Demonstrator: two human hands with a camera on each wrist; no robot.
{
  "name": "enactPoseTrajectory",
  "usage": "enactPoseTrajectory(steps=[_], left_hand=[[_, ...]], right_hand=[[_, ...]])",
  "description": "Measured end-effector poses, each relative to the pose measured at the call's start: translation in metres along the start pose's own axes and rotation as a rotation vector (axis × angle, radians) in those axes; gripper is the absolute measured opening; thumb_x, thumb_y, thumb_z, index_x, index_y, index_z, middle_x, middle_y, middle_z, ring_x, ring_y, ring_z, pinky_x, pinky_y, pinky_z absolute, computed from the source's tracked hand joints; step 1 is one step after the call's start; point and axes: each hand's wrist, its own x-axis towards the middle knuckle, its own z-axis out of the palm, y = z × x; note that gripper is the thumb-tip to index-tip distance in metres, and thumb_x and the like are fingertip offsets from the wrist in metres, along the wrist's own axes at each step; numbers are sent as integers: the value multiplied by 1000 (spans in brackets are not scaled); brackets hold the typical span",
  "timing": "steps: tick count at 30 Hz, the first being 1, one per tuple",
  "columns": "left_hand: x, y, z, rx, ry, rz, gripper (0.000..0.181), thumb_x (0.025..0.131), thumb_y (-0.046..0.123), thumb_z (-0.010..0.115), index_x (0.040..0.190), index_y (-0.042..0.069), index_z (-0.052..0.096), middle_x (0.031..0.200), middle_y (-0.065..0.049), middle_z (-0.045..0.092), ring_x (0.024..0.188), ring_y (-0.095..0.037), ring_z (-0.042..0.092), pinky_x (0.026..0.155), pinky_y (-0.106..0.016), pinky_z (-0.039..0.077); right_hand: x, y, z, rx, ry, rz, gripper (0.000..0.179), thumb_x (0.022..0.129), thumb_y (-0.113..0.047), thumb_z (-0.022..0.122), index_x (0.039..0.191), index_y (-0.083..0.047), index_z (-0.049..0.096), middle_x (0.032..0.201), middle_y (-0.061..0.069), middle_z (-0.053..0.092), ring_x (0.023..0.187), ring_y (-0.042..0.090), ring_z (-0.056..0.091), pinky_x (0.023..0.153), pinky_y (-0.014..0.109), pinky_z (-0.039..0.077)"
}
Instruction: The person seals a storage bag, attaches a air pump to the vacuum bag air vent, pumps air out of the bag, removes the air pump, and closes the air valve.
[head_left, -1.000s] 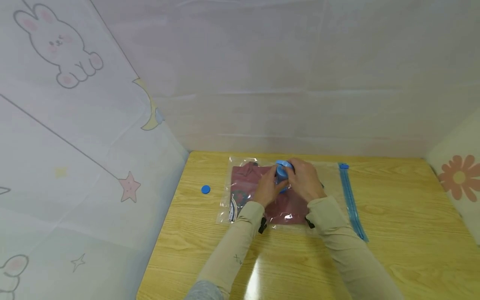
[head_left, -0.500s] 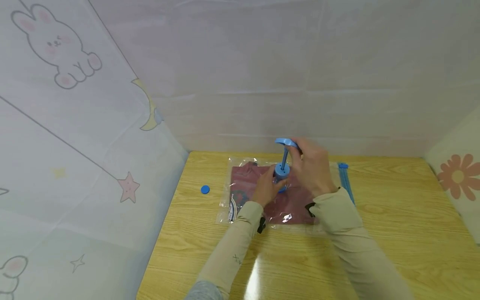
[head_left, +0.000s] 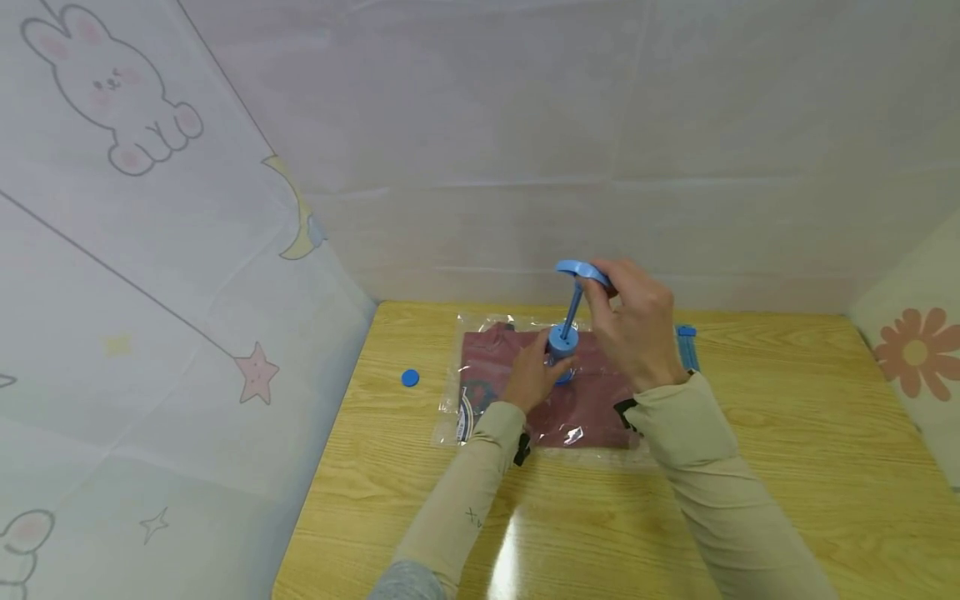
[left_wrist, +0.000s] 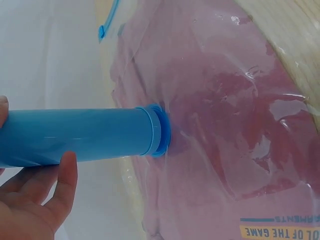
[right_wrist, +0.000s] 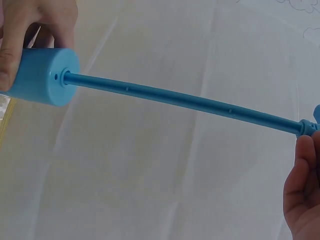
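A blue hand pump stands on a clear vacuum storage bag, its lower end on the bag's blue valve. Inside the bag lies a folded dark red garment with printed lettering. My left hand grips the pump's barrel, thumb on one side and fingers on the other. Above it, my right hand holds the pump's handle with curled fingers. The thin rod shows at length between barrel and handle. The right wrist view catches only part of the right hand.
A round blue cap lies on the wooden table left of the bag. The bag's blue zip slider is at its right end, partly behind my right arm. Pale printed sheets wall the table's back and sides.
My right hand has risen from close to the barrel, drawing the handle up and the rod out. My left hand has stayed on the barrel.
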Motion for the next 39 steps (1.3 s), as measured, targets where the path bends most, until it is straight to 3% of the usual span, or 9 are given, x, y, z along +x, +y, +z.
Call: enactPoseTrajectory(steps=[8,17,24,31,39], left_hand=[[-1,0,0,27,17,23,55,88,36,69,135,15,48,120,-6,68,109,-22,66,92,-37,54],[-2,-2,1,42,31,32,56,89,37,69,135,15,48,118,-6,69,106,-23,67,90,-37,55],[-2,-4,2,32,40,49,56,89,37,68,136,15,46,117,-8,70,106,-23,67,89,-37,55],[-2,-4,1,32,34,44,55,90,37,67,135,15,46,114,-7,71,104,-23,68,87,-37,56],[-3,-2,-1,20,16,35,54,90,37,67,135,16,46,113,-6,71,103,-22,68,88,-36,55]], right_hand=[[-2,1,0,-1,-10,9,13,91,-2,62,98,7,67,81,16,65,69,23,60,65,23,44],[-3,3,1,6,-10,-3,12,90,-2,63,98,8,66,79,17,63,69,24,59,63,29,46],[-3,4,4,24,2,2,11,89,0,65,97,8,66,81,18,65,69,24,61,65,22,45],[-3,2,5,22,-32,-7,13,88,-3,67,96,7,66,82,17,65,71,23,61,64,30,50],[-4,1,9,54,-52,-5,12,88,-2,67,96,7,66,82,16,65,71,22,61,65,31,50]])
